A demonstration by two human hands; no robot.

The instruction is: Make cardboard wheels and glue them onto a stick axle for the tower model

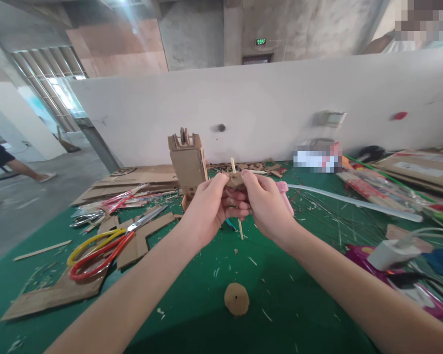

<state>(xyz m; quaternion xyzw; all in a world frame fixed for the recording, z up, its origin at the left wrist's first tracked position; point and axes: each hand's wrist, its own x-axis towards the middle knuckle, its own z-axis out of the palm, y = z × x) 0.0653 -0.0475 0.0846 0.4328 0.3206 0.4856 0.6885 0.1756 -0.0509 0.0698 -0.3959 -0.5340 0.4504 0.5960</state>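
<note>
Both my hands meet above the middle of the green table. My left hand (216, 199) and my right hand (260, 199) pinch a small cardboard piece (236, 181) between thumbs and fingers. A thin wooden stick (233, 164) rises from it, and a stick end shows below my fingers. Nearer to me lies a round cardboard disc (237, 299) with a small dark hole at its centre. Behind my left hand stands a cardboard structure (188, 167) with small wheels on top. The pink glue gun (286, 196) rests beyond my right hand, partly hidden.
Large scissors (96, 255) with red and yellow handles lie on cardboard scraps at left. A purple power strip (365, 260) with a white plug (393, 253) and cables is at right. A low white wall (262, 103) stands behind the table.
</note>
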